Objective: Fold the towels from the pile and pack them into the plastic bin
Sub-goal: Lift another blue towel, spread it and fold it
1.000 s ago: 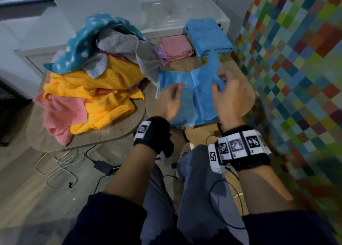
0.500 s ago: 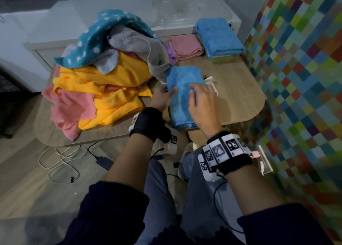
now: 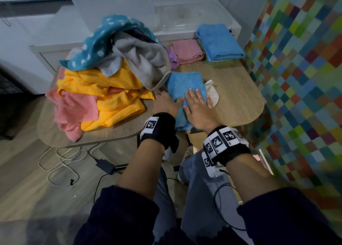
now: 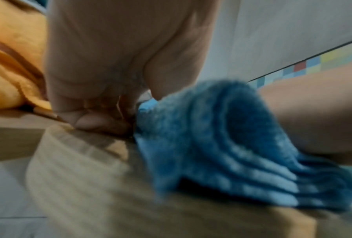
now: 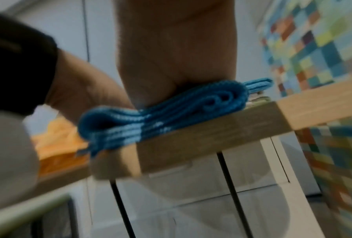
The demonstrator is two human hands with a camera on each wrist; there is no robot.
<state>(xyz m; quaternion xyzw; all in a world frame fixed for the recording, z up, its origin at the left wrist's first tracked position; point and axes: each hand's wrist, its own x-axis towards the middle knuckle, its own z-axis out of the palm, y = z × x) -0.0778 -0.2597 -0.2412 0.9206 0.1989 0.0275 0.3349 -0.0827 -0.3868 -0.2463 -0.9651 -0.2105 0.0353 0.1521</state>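
Observation:
A blue towel [image 3: 185,86], folded into a narrow strip, lies on the wooden table [image 3: 238,100] with its near end at the table edge. My right hand [image 3: 196,104] rests flat on it, fingers straight, pressing it down. My left hand [image 3: 166,104] is at the towel's left edge, thumb on top. In the left wrist view its fingers [image 4: 97,120] curl down against that edge of the towel [image 4: 221,145]. The right wrist view shows the towel's stacked layers [image 5: 160,116] under my palm. The clear plastic bin [image 3: 188,15] stands behind the table. The unfolded pile [image 3: 111,81] sits to the left.
Folded pink [image 3: 187,50] and blue [image 3: 220,41] towels lie at the table's far side, the blue one on a green one [image 3: 220,64]. A white cloth [image 3: 211,94] lies just right of my towel. Cables [image 3: 61,163] trail on the floor. A tiled wall [image 3: 305,78] is on the right.
The blue towel was spread wide with my right hand folding a flap over; now it is a narrow folded strip. My right hand has flattened on it, and my left has moved to its left edge.

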